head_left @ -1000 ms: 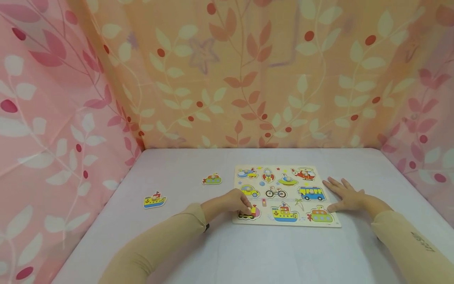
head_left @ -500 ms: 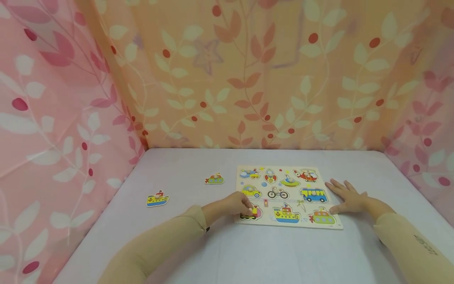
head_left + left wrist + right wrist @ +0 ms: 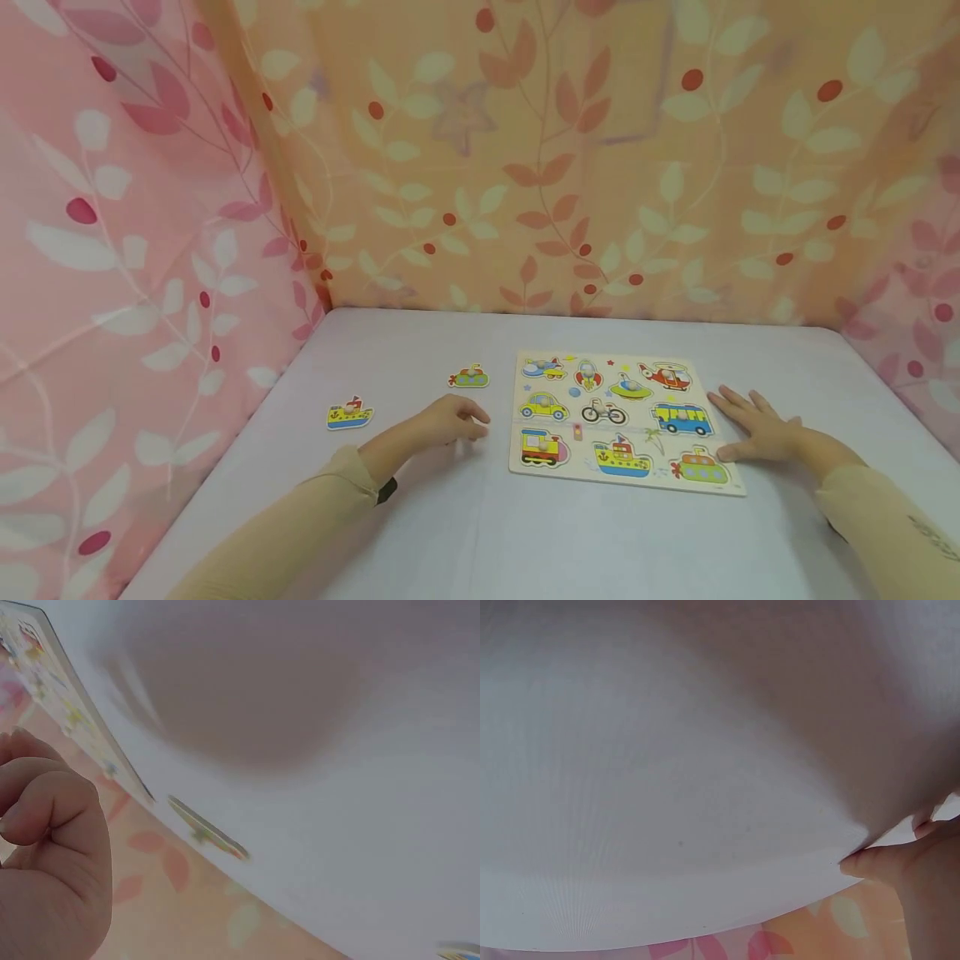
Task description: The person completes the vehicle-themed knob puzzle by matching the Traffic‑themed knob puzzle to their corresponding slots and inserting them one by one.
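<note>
A wooden peg puzzle board (image 3: 585, 433) lies on the white table with vehicle pictures, among them a train piece (image 3: 543, 447) at its lower left. Left of the board hovers my left hand (image 3: 442, 423), loosely curled and holding nothing; the left wrist view shows its bent fingers (image 3: 45, 795). My right hand (image 3: 765, 433) spreads its fingers along the board's right edge, thumb by the submarine picture (image 3: 699, 467). A loose submarine piece (image 3: 469, 377) lies just beyond my left hand. Farther left is a loose ship piece (image 3: 349, 413) with a knob.
White cloth covers the table (image 3: 420, 525). A floral orange curtain (image 3: 480, 167) hangs behind it, with pink floral cloth (image 3: 135, 275) at the left side and more at the right.
My left hand has let go of the train piece, which stays on the board, and moved left off the board. The right hand stays at the board's edge. The head view has shifted slightly.
</note>
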Demonstrator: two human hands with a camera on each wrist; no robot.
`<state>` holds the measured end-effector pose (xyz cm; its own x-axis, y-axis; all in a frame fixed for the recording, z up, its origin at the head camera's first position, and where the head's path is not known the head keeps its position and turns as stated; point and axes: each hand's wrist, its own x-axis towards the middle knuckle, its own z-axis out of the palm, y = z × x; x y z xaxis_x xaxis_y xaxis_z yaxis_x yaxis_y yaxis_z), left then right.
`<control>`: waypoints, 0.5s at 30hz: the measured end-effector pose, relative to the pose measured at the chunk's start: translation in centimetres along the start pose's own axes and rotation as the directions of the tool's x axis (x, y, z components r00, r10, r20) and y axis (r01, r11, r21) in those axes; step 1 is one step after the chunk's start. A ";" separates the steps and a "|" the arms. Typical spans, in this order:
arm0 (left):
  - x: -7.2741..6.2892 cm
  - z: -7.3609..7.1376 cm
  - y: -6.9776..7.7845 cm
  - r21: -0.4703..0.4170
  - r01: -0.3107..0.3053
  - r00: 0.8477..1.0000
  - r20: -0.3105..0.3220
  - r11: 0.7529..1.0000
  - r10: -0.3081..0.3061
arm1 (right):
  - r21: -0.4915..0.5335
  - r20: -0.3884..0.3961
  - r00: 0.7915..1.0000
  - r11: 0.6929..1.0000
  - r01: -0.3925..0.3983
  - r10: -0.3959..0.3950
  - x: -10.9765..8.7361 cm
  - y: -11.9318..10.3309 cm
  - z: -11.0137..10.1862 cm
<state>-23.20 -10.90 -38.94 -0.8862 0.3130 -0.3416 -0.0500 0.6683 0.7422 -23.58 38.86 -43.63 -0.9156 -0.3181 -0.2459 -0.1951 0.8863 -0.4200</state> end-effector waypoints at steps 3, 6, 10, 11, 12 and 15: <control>-0.7 -1.3 -1.2 -0.031 -0.008 0.999 -0.034 0.999 0.007 | -0.005 0.000 1.000 1.000 0.002 -0.002 0.0 0.0 0.0; -1.4 -2.5 -2.4 -0.051 -0.021 0.998 -0.061 0.998 0.018 | -0.008 0.003 1.000 1.000 -0.004 0.004 -0.1 -0.1 0.0; -2.3 -4.4 -4.1 -0.069 -0.009 0.994 -0.112 0.998 0.002 | -0.011 0.004 1.000 1.000 -0.005 0.005 -0.1 -0.1 0.1; -2.5 -4.9 -4.5 -0.080 -0.002 0.992 -0.126 0.997 -0.008 | -0.012 0.004 1.000 1.000 -0.005 0.005 -0.1 -0.2 0.1; -2.8 -5.3 -4.9 -0.097 0.003 0.990 -0.137 0.995 -0.016 | -0.013 0.004 1.000 1.000 -0.005 0.005 -0.1 -0.2 0.1; -3.6 -6.5 -5.8 -0.128 0.006 0.986 -0.165 0.992 -0.027 | -0.018 0.001 1.000 1.000 -0.004 0.004 -0.1 -0.3 0.0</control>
<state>-22.77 -20.32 -38.27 -0.9483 0.1795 -0.2617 -0.1135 0.5785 0.8078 -23.45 38.64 -43.44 -0.9160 -0.3146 -0.2489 -0.1975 0.8938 -0.4027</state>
